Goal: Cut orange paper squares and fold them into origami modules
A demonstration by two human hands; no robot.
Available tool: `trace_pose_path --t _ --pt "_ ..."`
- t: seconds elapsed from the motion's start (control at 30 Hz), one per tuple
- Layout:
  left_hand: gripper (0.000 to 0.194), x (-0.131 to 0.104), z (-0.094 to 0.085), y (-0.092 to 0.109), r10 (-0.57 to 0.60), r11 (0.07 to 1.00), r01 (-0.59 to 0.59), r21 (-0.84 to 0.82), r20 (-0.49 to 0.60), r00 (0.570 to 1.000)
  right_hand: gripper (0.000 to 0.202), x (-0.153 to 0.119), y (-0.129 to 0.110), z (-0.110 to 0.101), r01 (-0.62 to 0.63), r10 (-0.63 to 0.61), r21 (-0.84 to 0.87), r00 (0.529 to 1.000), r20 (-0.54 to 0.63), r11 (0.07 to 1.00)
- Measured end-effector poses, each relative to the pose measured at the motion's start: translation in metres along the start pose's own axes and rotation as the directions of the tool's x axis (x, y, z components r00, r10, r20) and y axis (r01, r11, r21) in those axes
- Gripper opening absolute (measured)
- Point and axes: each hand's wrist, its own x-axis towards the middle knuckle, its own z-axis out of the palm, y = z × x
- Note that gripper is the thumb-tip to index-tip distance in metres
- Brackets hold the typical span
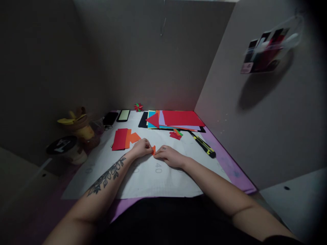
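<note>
Near the centre of the frame, the left hand (pixel 143 147) and the right hand (pixel 170 156) grasp a small orange paper piece (pixel 153 150) between their fingertips, the left at its left side and the right at its lower right edge; its folds are too small to make out. Both hands are over a white sheet (pixel 102 185) printed with numbers. Just left of the left hand lie red and orange paper rectangles (pixel 119 139). Right of centre, beyond the right hand, small red, orange and green strips (pixel 175 135) overlap, with a black-and-yellow utility knife (pixel 204 145) farther right. Behind these, large coloured paper sheets (pixel 182 118) are stacked, and a red-and-green paper star (pixel 138 107) sits by the back wall, left of them.
</note>
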Motion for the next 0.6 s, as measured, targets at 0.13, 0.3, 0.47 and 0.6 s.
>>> trace_pose_path --t 0.13,0.3,0.47,0.6 --pt "0.017 0.0023 0.0007 0.0002 -0.032 1.000 0.032 0.001 0.006 0.999 0.033 -0.0007 0.0031 0.0023 0.004 -0.004 0.011 1.000 -0.013 1.000" --pt "0.016 0.0039 0.0002 0.0037 -0.057 0.998 0.057 0.006 0.008 0.998 0.026 -0.0015 0.0048 0.0037 0.013 -0.013 0.020 1.000 -0.026 1.000" --pt "0.016 0.0039 -0.0016 0.0075 -0.100 0.995 0.100 0.010 0.029 0.995 0.022 -0.0014 0.0067 0.0054 0.015 -0.014 0.028 0.999 -0.030 0.999" --pt "0.016 0.0035 -0.0021 0.0079 -0.073 0.997 0.073 -0.004 0.023 0.997 0.021 -0.0014 0.0083 0.0062 0.034 -0.032 0.049 0.999 -0.042 0.998"
